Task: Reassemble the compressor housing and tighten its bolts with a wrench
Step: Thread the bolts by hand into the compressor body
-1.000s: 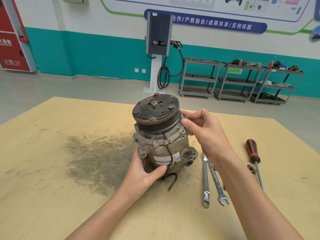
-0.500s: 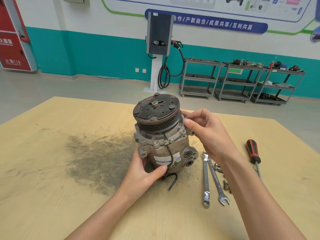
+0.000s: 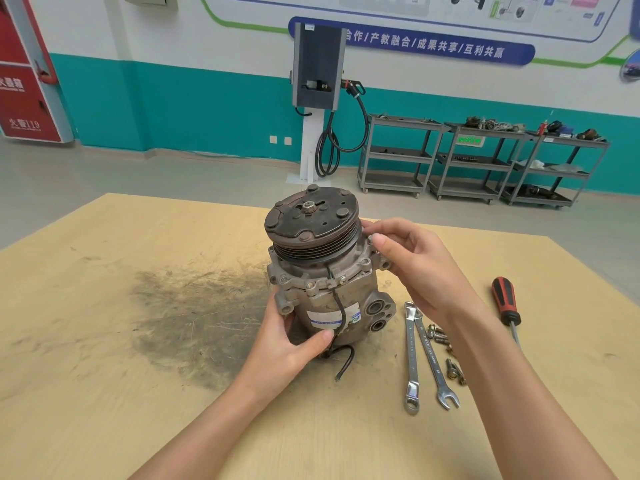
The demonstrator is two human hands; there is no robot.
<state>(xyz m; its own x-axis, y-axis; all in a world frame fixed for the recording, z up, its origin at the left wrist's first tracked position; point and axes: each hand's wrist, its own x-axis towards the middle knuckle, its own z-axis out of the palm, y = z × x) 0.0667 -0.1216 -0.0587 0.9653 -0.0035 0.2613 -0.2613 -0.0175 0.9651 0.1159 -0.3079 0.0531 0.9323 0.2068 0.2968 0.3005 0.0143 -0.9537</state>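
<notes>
loose bolts (image 3: 446, 355) — part-hidden, poster (image 3: 415, 8) cropped

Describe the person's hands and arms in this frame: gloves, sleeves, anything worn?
Both are bare. The left hand and right hand have no gloves, and no rings, watch or bands show. Both forearms are uncovered as far as the bottom edge of the frame, with no sleeve visible. Fingernails look short and unpainted. No markings or tape show on either arm.
</notes>
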